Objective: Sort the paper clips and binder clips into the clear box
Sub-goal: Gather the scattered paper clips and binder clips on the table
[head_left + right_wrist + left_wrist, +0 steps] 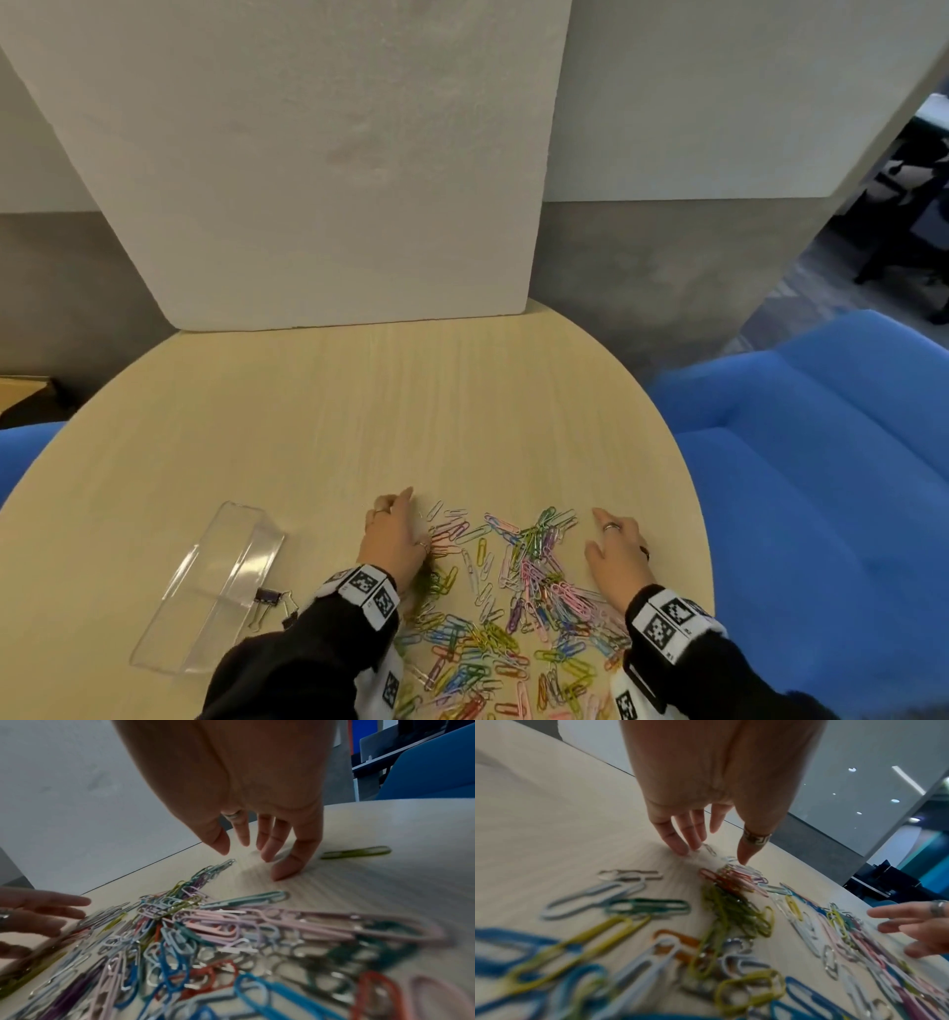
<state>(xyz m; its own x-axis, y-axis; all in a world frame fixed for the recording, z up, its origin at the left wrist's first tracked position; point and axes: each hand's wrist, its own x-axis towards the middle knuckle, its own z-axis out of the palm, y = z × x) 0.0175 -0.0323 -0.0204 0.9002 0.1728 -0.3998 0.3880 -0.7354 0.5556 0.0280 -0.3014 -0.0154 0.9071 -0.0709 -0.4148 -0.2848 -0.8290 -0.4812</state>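
**Both hands spread at the flanks of a paper clip pile on a round table**

The far half of the round table [318,411] is bare pale wood-grain laminate up to the white foam board [308,164] standing on its far edge. Its right edge curves close past the right hand [616,552], with a blue upholstered chair [821,462] just beyond; another blue seat shows past the left edge.

The paper clips [513,591], thin wire loops coated in pink, blue, green, yellow, red and white, lie tangled in a loose heap from mid-table to the near edge. The left hand [393,539] rests at the heap's left flank, fingers [680,839] straight and spread, tips on the tabletop, gripping nothing. The right hand rests at the right flank, fingers [285,868] likewise extended, tips down on the wood, empty. Both wear rings and marker-printed wristbands.

The clear box [210,586], a long, narrow transparent plastic tray, lies diagonally near the left edge. Black binder clips [272,604] with wire handles lie touching its near right side.
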